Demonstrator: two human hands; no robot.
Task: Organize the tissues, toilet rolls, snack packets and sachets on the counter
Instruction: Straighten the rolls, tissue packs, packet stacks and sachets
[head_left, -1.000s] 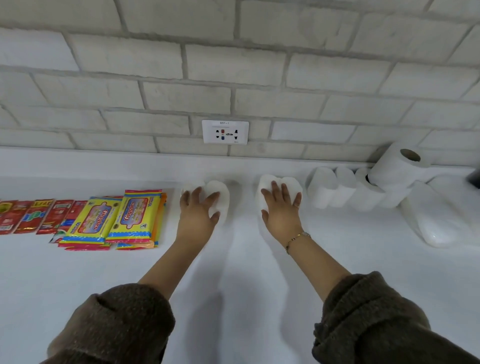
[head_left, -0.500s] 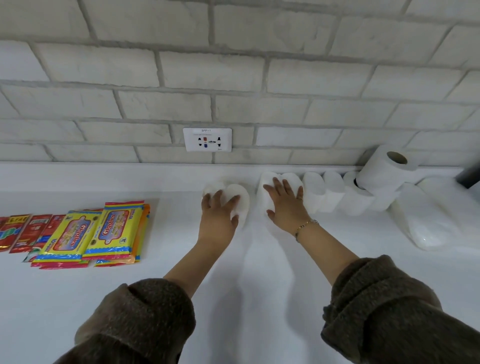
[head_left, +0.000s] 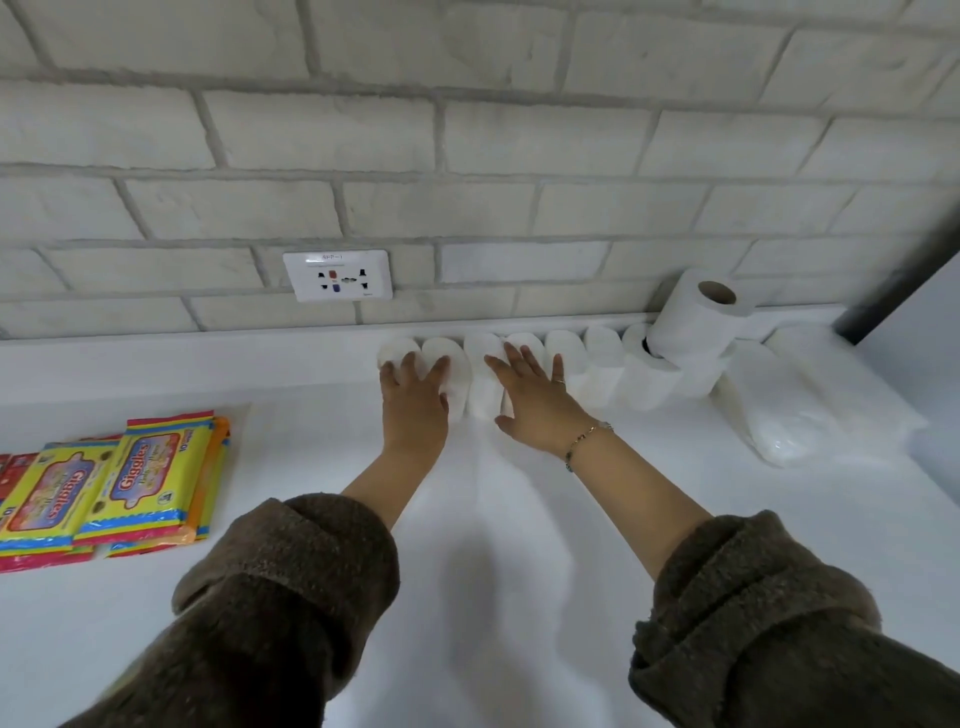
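Since half a second ago, both pairs of rolls have been pushed rightward. The gap between them, and the gap to the rolls at the right, has closed. The toilet rolls (head_left: 597, 364) now form one unbroken row on the counter (head_left: 467, 545), against the ledge below the brick wall (head_left: 467, 156), each touching the next.

The left hand (head_left: 414, 402) rests on the two leftmost rolls, fingers spread and laid over them, grasping nothing. The right hand (head_left: 537, 402), with a bracelet (head_left: 587, 436) at the wrist, lies flat with straight fingers on the next rolls, likewise not gripping.

The rolls are plain white. One further roll (head_left: 696, 317) lies tilted on top at the right end, its brown core showing. Just beside it lies a clear-wrapped tissue pack (head_left: 800, 410). Yellow Giggles packets (head_left: 140, 478) lie well apart at the left.
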